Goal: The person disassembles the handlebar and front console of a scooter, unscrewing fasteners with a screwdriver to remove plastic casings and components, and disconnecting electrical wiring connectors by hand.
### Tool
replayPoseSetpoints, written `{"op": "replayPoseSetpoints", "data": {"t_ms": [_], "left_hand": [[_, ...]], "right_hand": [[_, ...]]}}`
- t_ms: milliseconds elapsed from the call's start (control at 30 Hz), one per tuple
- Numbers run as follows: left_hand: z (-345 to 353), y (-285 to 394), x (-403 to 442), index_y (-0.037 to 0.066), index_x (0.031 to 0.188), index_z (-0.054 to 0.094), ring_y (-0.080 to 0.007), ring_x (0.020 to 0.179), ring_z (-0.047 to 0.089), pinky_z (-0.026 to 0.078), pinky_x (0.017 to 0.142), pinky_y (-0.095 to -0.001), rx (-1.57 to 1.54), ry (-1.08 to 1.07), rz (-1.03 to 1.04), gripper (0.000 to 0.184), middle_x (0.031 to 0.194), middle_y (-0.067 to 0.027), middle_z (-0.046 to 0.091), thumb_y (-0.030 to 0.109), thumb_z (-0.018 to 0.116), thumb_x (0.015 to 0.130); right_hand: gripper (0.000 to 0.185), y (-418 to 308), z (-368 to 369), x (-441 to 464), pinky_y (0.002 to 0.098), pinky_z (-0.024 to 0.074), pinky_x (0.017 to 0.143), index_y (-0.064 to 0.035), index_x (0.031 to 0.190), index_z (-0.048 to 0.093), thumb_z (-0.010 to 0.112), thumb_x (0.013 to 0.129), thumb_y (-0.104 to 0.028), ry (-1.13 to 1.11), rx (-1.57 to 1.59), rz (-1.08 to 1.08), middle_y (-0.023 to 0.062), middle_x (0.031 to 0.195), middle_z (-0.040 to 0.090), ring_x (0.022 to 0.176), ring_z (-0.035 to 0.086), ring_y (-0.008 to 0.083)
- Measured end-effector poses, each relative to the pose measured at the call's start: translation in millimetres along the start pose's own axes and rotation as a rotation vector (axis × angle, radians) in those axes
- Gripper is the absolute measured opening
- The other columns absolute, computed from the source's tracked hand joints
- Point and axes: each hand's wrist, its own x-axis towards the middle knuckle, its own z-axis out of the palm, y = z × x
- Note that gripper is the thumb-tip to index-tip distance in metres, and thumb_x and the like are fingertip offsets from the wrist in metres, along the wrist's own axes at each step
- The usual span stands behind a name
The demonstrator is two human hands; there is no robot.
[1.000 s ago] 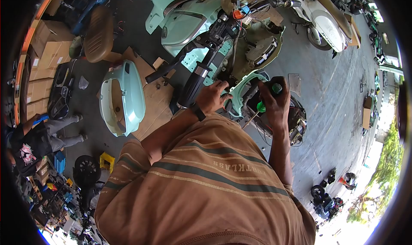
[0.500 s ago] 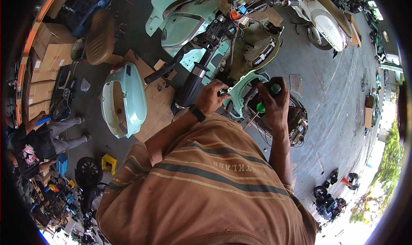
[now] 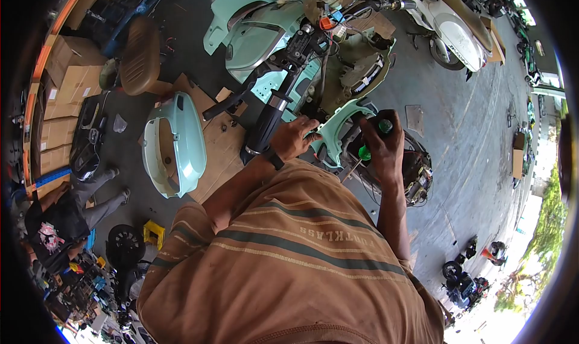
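Observation:
My right hand (image 3: 386,146) is wrapped round a screwdriver with a green handle (image 3: 364,153). Its thin shaft points down and to the left, and the tip is hard to make out. Beside it, a mint-green scooter panel (image 3: 330,133) with a curved cut-out lies against dark parts. My left hand (image 3: 292,138) is at the panel's left edge, thumb and fingers bent together in a pinch; what lies between the fingertips is too small to tell. Just left of that hand is the black handlebar grip (image 3: 263,131) of a partly stripped scooter.
A mint-green side cover (image 3: 192,145) lies on flattened cardboard (image 3: 220,163) at left. A brown seat (image 3: 140,54) and cardboard boxes (image 3: 73,91) are further left. A person (image 3: 54,226) in dark clothes stands at lower left. A white scooter (image 3: 455,36) is at upper right.
My left hand has shifted slightly left and down, its fingers still bent. My right hand keeps the screwdriver in nearly the same place. The person at left has moved lower in view.

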Motion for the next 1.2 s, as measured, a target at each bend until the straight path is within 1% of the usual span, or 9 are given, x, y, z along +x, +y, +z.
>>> {"op": "replayPoseSetpoints", "data": {"t_ms": [267,367,467,533,667,733,833,1033,1200], "left_hand": [[-1,8,-8,0.011,0.114,0.060,-0.0344,0.075,0.069,0.055,0.055,-0.0404,0.065,0.022,-0.138,0.041,0.097,-0.0136,0.068,0.032,0.076,0.084],[-2,8,-6,0.008,0.114,0.061,-0.0329,0.079,0.070,0.056,0.058,-0.0394,-0.026,0.100,-0.048,0.040,0.099,-0.0131,0.070,0.026,0.078,0.082],[-4,7,-5,0.007,0.112,0.063,-0.0315,0.080,0.070,0.056,0.062,-0.0367,-0.121,0.081,-0.105,0.037,0.098,-0.0114,0.070,0.019,0.079,0.081],[-6,8,-6,0.004,0.108,0.064,-0.0315,0.083,0.069,0.057,0.073,-0.0363,-0.384,0.056,-0.265,0.035,0.096,-0.0124,0.070,0.012,0.081,0.079],[-6,4,-23,0.005,0.108,0.065,-0.0302,0.082,0.069,0.057,0.073,-0.0362,-0.510,0.090,-0.323,0.030,0.093,-0.0117,0.070,0.012,0.078,0.082],[-8,3,-24,0.009,0.114,0.065,-0.0306,0.081,0.069,0.057,0.071,-0.0355,-0.061,0.195,-0.086,0.028,0.098,-0.0128,0.070,0.014,0.072,0.087],[-3,3,-18,0.012,0.115,0.069,-0.0281,0.072,0.069,0.057,0.066,-0.0358,0.125,0.255,-0.130,0.030,0.091,-0.0096,0.070,0.018,0.074,0.086],[-11,2,-8,0.018,0.108,0.075,-0.0241,0.067,0.068,0.055,0.056,-0.0348,0.281,0.156,-0.036,0.026,0.090,-0.0048,0.069,0.019,0.077,0.082],[-5,-19,-14,0.017,0.110,0.073,-0.0280,0.069,0.068,0.056,0.058,-0.0362,0.293,0.086,0.062,0.023,0.099,-0.0080,0.066,0.021,0.071,0.087]], "right_hand": [[0.027,-1,-3,-4,0.0294,0.0470,0.062,-0.0011,0.090,0.055,0.077,0.083,-0.017,0.011,0.018,0.025,0.0055,0.073,0.061,0.064,0.054,0.0115],[0.029,2,-4,-5,0.0301,0.0471,0.063,-0.0005,0.089,0.055,0.077,0.082,-0.018,0.024,0.014,0.022,0.0064,0.073,0.061,0.065,0.054,0.0128],[0.030,3,-7,-6,0.0305,0.0471,0.063,-0.0002,0.089,0.055,0.078,0.082,-0.018,0.037,0.008,0.026,0.0070,0.074,0.060,0.064,0.054,0.0140],[0.030,5,-8,-7,0.0306,0.0470,0.063,-0.0001,0.088,0.055,0.078,0.082,-0.018,0.041,0.008,0.035,0.0071,0.074,0.060,0.064,0.053,0.0146],[0.029,11,-8,-10,0.0306,0.0468,0.063,-0.0003,0.088,0.054,0.078,0.082,-0.017,0.045,0.003,0.022,0.0067,0.073,0.059,0.064,0.052,0.0140],[0.029,9,-8,-12,0.0304,0.0468,0.064,-0.0004,0.087,0.054,0.077,0.082,-0.016,0.028,0.012,0.052,0.0065,0.073,0.058,0.065,0.051,0.0133],[0.030,4,-7,-15,0.0307,0.0470,0.065,-0.0002,0.088,0.054,0.077,0.082,-0.017,0.018,0.018,0.064,0.0072,0.075,0.058,0.066,0.051,0.0144],[0.032,10,-8,-18,0.0318,0.0475,0.068,0.0000,0.088,0.053,0.077,0.082,-0.020,0.019,0.001,0.042,0.0093,0.076,0.058,0.067,0.052,0.0169],[0.032,15,-14,-23,0.0314,0.0472,0.067,-0.0001,0.089,0.053,0.077,0.082,-0.020,0.050,-0.003,0.039,0.0085,0.075,0.057,0.067,0.051,0.0163]]}}
